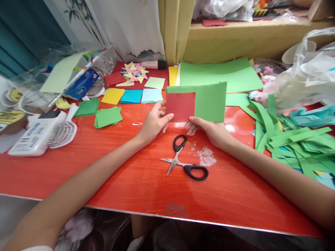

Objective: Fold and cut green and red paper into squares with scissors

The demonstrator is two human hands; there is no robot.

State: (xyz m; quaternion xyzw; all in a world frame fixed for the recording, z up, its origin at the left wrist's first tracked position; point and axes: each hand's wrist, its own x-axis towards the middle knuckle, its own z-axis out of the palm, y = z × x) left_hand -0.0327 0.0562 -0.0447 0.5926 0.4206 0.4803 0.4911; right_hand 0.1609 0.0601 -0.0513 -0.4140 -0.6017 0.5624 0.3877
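Both hands hold papers up above the red table [131, 181]. My left hand [154, 122] pinches the left edge of a small red paper square [180, 106], thumb on its front. My right hand [209, 129] grips the bottom edge of a green paper sheet [210, 101], which stands behind the red square, and its thumb touches the red square's lower right corner. Black-handled scissors [184, 161] lie open on the table just below my hands.
Green paper strips [290, 143] pile up at the right beside a plastic bag [303, 76]. Green squares [108, 116], coloured squares [131, 96], larger green sheets [222, 71] and folded paper pieces [133, 73] lie behind. A white remote [35, 134] and hairbrush [62, 132] sit left.
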